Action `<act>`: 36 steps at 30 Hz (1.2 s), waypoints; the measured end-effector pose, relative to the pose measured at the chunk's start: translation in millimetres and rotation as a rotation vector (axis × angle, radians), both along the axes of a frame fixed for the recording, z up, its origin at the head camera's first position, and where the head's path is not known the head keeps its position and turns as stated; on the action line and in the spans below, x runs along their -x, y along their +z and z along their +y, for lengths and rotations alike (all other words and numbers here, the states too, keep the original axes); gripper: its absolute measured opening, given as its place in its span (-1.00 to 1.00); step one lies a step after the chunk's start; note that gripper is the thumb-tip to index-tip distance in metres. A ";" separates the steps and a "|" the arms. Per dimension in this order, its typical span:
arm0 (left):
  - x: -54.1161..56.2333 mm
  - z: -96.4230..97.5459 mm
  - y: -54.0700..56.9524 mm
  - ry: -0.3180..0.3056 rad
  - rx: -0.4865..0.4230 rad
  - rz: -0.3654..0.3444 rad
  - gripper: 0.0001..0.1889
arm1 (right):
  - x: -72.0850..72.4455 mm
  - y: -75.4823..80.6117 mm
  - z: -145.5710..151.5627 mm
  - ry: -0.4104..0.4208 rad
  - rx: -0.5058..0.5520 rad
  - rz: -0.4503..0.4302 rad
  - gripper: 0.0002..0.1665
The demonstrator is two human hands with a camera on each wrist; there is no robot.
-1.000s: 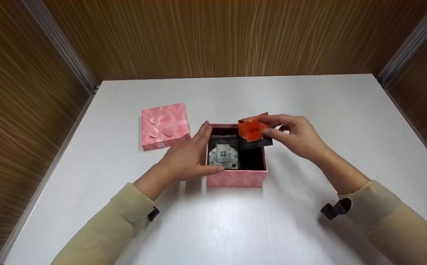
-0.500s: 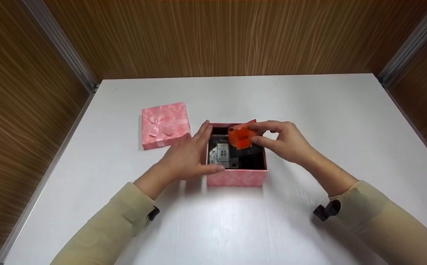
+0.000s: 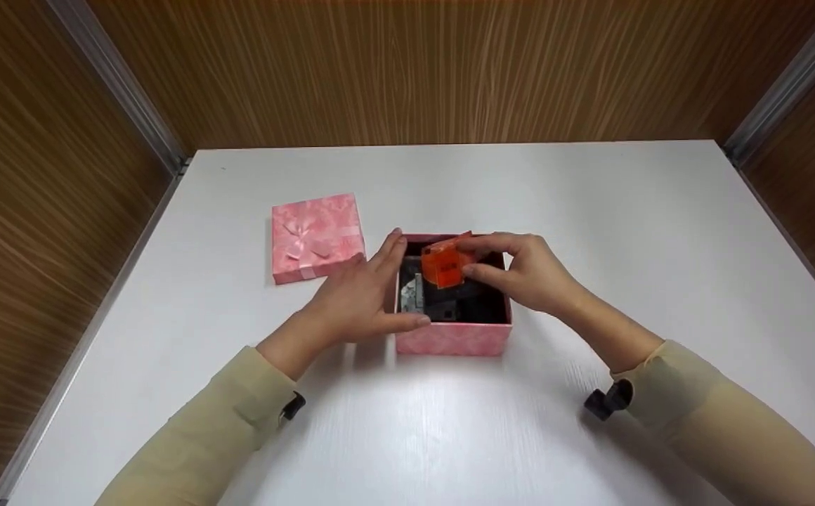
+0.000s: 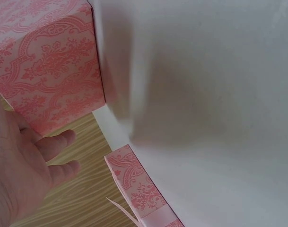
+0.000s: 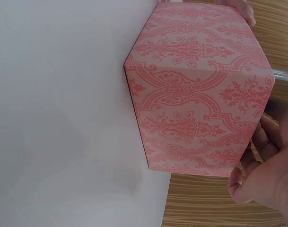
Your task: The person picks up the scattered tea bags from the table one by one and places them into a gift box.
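Observation:
A pink patterned gift box stands uncovered in the middle of the table. Against its left side rests my left hand, the thumb along the front rim and the straight fingers at the back left corner. My right hand pinches an orange and black sachet between thumb and fingers, tilted over the box opening. Below it, a dark sachet with a pale label lies inside the box at the left, partly covered. In the right wrist view the box wall hides the sachet.
The box lid, pink with a ribbon bow, lies on the white table behind my left hand. Wood-grain panels enclose the table at the back and both sides.
My right hand has moved left with the orange and black sachet, from the box's right rim to over its opening, covering more of the sachet inside. The left hand has stayed in place.

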State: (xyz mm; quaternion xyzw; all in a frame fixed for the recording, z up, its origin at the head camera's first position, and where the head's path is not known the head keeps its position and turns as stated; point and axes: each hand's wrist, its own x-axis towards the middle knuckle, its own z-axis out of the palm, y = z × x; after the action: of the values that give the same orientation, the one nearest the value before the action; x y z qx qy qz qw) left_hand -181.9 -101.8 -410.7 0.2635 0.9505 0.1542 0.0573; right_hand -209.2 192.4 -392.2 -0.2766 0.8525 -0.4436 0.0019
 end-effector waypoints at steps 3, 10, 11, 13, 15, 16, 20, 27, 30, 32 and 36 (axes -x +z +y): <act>-0.3 -0.4 -0.2 0.001 0.000 0.002 0.34 | 0.0 -0.7 -4.6 -0.002 -0.023 0.016 -0.55; 0.2 -0.7 -0.8 -0.008 0.004 0.015 0.33 | 2.4 -3.9 -17.0 0.016 -0.117 0.176 -0.59; 0.2 -0.7 -0.9 -0.009 0.005 0.018 0.33 | 2.8 -4.4 -18.5 0.022 -0.143 0.209 -0.59; 0.3 -0.4 -0.9 -0.012 0.008 0.024 0.33 | 3.2 -4.8 -21.4 0.025 -0.202 0.261 -0.59; 0.2 -0.1 -0.7 -0.014 0.012 0.032 0.33 | 3.3 -4.4 -24.3 0.027 -0.257 0.280 -0.58; 0.1 0.3 -0.6 -0.016 0.013 0.035 0.33 | 3.3 -4.1 -25.7 0.029 -0.282 0.280 -0.57; -0.8 1.5 -0.6 -0.020 0.014 0.037 0.32 | 3.3 -3.1 -31.4 0.040 -0.349 0.259 -0.56; -1.4 3.0 0.4 -0.021 0.005 0.035 0.33 | 2.9 -2.8 -35.5 0.061 -0.436 0.270 -0.53; -1.1 2.6 0.6 -0.020 0.007 0.036 0.34 | 2.3 -3.2 -36.3 0.064 -0.486 0.284 -0.51; -1.3 2.1 0.6 -0.022 0.011 0.036 0.34 | 1.6 -3.6 -36.9 0.069 -0.514 0.290 -0.49; -2.1 1.5 1.0 -0.026 0.019 0.038 0.37 | -0.2 -4.6 -36.1 0.067 -0.530 0.298 -0.48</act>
State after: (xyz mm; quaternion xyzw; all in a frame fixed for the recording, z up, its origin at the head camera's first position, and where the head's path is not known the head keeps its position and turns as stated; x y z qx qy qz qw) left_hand -179.8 -100.4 -409.7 0.2782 0.9494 0.1393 0.0435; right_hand -209.1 156.3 -396.8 -0.3563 0.9198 -0.1602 -0.0366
